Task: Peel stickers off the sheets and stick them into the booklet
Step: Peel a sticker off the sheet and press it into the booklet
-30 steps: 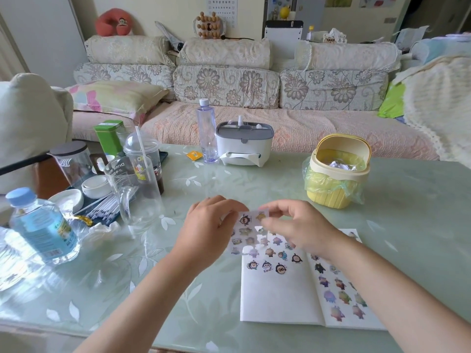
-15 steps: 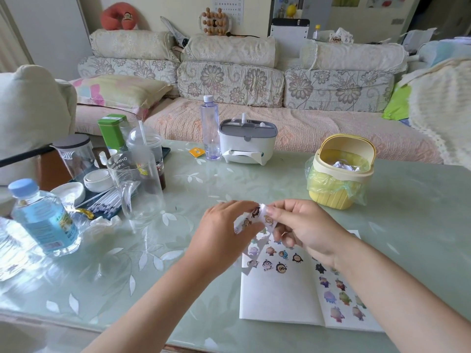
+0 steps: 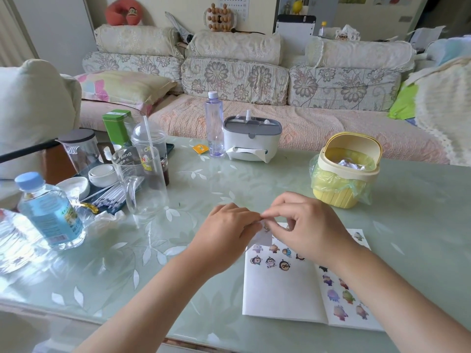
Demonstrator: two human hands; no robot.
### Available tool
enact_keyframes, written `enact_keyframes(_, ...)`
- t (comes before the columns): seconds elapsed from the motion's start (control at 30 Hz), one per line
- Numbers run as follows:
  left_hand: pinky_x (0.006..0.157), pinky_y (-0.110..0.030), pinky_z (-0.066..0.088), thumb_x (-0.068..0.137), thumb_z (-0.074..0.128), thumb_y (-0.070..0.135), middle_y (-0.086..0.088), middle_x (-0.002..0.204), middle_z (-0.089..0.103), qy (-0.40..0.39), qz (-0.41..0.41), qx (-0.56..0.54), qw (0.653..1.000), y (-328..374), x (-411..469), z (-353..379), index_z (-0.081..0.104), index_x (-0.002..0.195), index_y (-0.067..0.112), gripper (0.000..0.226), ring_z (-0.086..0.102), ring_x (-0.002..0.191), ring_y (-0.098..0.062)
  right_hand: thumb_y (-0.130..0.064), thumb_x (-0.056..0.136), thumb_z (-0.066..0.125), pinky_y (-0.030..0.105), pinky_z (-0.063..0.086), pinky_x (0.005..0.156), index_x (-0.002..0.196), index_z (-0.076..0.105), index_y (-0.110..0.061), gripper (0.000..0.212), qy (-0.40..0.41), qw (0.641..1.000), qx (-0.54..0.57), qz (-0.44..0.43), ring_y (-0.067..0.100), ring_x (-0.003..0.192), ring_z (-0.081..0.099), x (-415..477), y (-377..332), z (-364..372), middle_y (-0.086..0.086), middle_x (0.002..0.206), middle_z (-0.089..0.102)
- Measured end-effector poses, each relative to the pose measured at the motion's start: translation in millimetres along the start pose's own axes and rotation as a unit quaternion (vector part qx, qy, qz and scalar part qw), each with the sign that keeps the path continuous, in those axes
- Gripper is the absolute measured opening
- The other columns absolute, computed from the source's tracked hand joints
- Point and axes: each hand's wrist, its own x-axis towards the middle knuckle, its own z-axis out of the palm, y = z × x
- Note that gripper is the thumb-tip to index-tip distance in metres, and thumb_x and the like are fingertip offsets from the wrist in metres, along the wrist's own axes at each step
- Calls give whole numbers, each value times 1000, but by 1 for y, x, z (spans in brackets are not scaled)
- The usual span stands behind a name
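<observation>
Pinching sticker sheet (image 3: 263, 236) w/ both grips | L hand (image 3: 224, 235) + R hand (image 3: 305, 225) fingertips meet | over booklet (image 3: 280, 294)

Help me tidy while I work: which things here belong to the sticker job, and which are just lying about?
Job: sticker sheet, pinched by left hand and right hand; open booklet with stickers on its pages.
Lying about: yellow bin, tissue box, clear bottle, glass jug, blue-capped bottle, green tin, lidded cup.

a home living room: floral sofa (image 3: 234, 80) behind cluttered glass-topped table (image 3: 420, 212).
</observation>
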Motion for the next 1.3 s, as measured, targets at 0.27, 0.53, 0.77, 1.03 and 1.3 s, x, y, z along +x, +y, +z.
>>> enact_keyframes(0.27, 84, -28, 38, 92, 59, 40, 13, 105, 63, 180, 21, 73, 981, 7, 1, 0, 65, 114, 26, 27, 53, 98, -15, -31, 81, 79, 15, 38, 57, 79, 77, -29, 3, 59, 995, 18, 80, -2, 65, 55, -1, 1, 6, -16, 77, 66)
enact_keyframes(0.53, 61, -16, 48, 89, 64, 53, 6, 86, 74, 27, -335, -363, 869, 47, -3, 1, 70, 90, 24, 30, 63, 67, -2, -24, 82, 79, 10, 40, 52, 75, 75, -29, 9, 165, 939, 159, 258, 4, 48, 55, 0, -13, 15, -26, 52, 59)
enact_keyframes(0.77, 74, -24, 48, 91, 71, 24, 2, 73, 65, 89, -371, -569, 729, 42, 2, 8, 71, 86, 14, 11, 60, 70, -10, -25, 82, 78, 10, 37, 51, 78, 76, -27, 5, 119, 948, 168, 244, 3, 50, 55, -3, -23, 19, -29, 50, 55)
enact_keyframes(1.03, 57, -20, 35, 94, 65, 21, 17, 55, 49, 75, -244, -344, 904, 31, 3, 0, 64, 76, 18, 19, 42, 53, -4, -27, 84, 79, 16, 48, 55, 81, 80, -27, 3, 28, 946, 200, 252, 3, 51, 64, 4, -14, 2, -16, 64, 71)
enact_keyframes(1.3, 50, -19, 28, 95, 63, 19, 15, 48, 40, 38, -193, -275, 941, 22, 2, -2, 62, 74, 24, 22, 32, 48, -6, -28, 88, 74, 20, 48, 55, 80, 77, -27, 9, -16, 952, 175, 252, 4, 50, 65, 3, -13, 1, -12, 68, 71)
